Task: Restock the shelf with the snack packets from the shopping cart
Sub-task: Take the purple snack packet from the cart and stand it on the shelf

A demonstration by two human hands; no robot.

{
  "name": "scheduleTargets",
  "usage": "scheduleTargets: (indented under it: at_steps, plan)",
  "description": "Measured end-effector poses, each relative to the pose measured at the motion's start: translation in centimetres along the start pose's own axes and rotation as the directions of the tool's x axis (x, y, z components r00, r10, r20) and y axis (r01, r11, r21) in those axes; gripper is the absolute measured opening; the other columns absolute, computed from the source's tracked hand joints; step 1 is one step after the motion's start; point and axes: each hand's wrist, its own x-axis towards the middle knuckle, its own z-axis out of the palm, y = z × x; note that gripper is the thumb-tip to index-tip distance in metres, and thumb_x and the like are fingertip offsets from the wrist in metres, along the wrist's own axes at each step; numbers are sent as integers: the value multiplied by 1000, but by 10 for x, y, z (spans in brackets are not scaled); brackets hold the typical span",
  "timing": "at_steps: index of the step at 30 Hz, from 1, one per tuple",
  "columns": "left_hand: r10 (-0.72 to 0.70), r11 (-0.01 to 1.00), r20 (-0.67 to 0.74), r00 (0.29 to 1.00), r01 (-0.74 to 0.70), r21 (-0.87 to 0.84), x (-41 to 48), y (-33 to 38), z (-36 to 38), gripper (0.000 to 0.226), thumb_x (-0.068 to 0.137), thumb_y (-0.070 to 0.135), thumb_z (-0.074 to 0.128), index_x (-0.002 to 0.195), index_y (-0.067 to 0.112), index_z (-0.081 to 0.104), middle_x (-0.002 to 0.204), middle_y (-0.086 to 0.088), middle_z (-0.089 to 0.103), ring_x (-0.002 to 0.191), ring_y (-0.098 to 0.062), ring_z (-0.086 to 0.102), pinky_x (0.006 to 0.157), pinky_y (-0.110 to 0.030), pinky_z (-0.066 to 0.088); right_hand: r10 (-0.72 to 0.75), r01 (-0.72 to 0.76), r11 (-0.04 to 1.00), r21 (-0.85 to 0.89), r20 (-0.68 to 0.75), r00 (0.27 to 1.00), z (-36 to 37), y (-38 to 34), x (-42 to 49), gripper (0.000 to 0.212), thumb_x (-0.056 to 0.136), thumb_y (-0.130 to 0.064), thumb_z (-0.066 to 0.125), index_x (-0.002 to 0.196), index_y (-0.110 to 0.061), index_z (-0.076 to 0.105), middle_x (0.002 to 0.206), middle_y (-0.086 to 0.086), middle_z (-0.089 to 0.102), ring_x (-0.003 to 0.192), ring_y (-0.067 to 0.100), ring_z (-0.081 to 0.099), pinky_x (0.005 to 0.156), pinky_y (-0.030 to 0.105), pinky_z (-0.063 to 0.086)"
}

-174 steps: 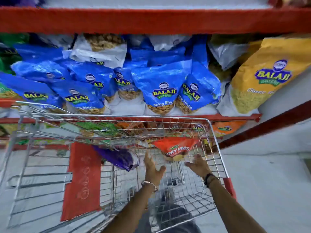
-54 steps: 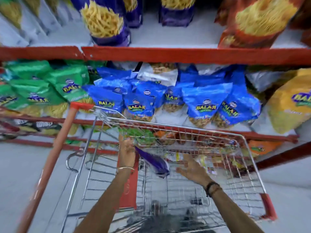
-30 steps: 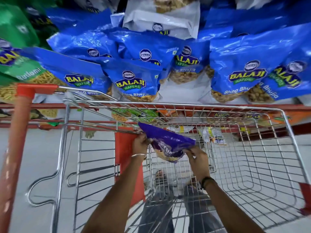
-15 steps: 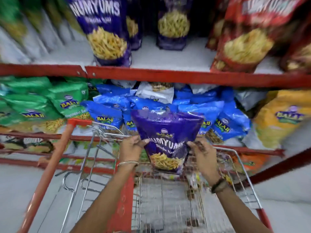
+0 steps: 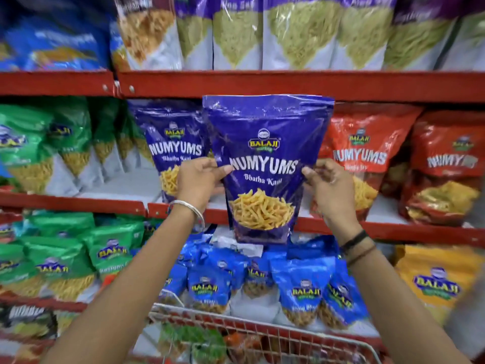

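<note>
I hold a purple Numyums snack packet [image 5: 265, 164] upright in front of the middle shelf [image 5: 393, 229]. My left hand [image 5: 200, 181] grips its left edge and my right hand [image 5: 328, 190] grips its right edge. The packet's bottom hangs below the red shelf lip, in front of it. A matching purple packet [image 5: 170, 148] stands on the shelf just behind and to the left. The shopping cart [image 5: 262, 334] shows only its front wire rim at the bottom of the view.
Red Numyums packets [image 5: 362, 153] stand to the right on the same shelf, green packets [image 5: 47, 143] to the left. Blue Balaji packets [image 5: 304, 290] and a yellow one [image 5: 435, 282] fill the shelf below. White-and-purple packets [image 5: 301, 32] line the top shelf.
Both hands have lifted the purple packet out of the cart and up from the blue-packet shelf level to the middle shelf. My view has tilted upward.
</note>
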Motion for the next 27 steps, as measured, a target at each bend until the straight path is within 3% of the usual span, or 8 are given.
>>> scheduleTargets:
  at_steps: [3, 6, 9, 13, 17, 21, 24, 27]
  plan:
    - [19, 999, -68, 998, -22, -38, 31, 8, 12, 16, 71, 7, 73, 72, 13, 58, 67, -6, 66, 61, -12, 62, 50, -22, 53, -28, 31, 999, 34, -65, 997, 12, 3, 32, 26, 86, -8, 58, 70, -28, 56, 76, -5, 64, 73, 4, 62, 66, 19, 55]
    - [54, 993, -144, 988, -68, -93, 52, 2, 25, 18, 73, 6, 71, 71, 14, 55, 61, -1, 58, 52, -2, 56, 46, -17, 50, -54, 61, 997, 48, -144, 988, 23, 16, 53, 26, 86, -8, 58, 71, -29, 56, 77, -8, 63, 71, 2, 61, 69, 19, 56]
    - [61, 991, -184, 981, -82, -108, 68, -18, 35, 12, 74, 6, 70, 76, 7, 58, 65, -1, 59, 69, -14, 58, 48, -16, 52, -48, 65, 995, 70, -215, 975, 33, 40, 66, 26, 86, -7, 57, 74, -29, 56, 75, -8, 61, 67, -2, 59, 69, 19, 56]
    - [17, 989, -223, 975, -48, -137, 89, -55, 45, 20, 74, 5, 70, 68, 13, 53, 65, -7, 57, 76, -19, 54, 51, -17, 54, -2, 28, 995, 92, -266, 964, 44, 77, 81, 27, 86, -6, 58, 75, -30, 55, 76, -8, 60, 64, -6, 58, 64, 14, 54]
    - [-26, 991, -206, 978, -3, -135, 115, -75, 54, 17, 74, 6, 70, 70, 13, 55, 78, -12, 62, 78, -19, 56, 57, -25, 55, 45, -20, 995, 94, -278, 959, 52, 101, 106, 27, 86, -5, 58, 74, -30, 55, 77, -4, 58, 69, 2, 56, 65, 18, 52]
    - [-68, 971, -210, 975, 17, -238, 139, -76, 63, 13, 80, -1, 60, 74, 10, 56, 74, -6, 60, 75, -19, 54, 64, -33, 48, 133, -99, 985, 141, -257, 957, 62, 116, 128, 29, 86, -1, 55, 72, -26, 53, 79, -1, 57, 69, 0, 56, 71, 27, 51]
    - [-76, 957, -119, 990, 39, -288, 149, -79, 65, 16, 89, 1, 44, 84, 9, 56, 86, -7, 58, 78, -11, 53, 82, -41, 45, 250, -210, 963, 171, -259, 933, 65, 122, 138, 17, 88, 3, 48, 91, -10, 59, 85, 1, 58, 77, 5, 54, 88, 41, 48]
    - [17, 991, -80, 997, -28, -133, 143, -92, 61, 25, 92, 17, 47, 114, 6, 52, 113, -13, 55, 94, -13, 55, 100, -47, 43, 241, -239, 970, 35, -227, 944, 64, 127, 131, 29, 91, -14, 51, 118, -2, 53, 106, 8, 64, 94, 18, 59, 96, 41, 46]
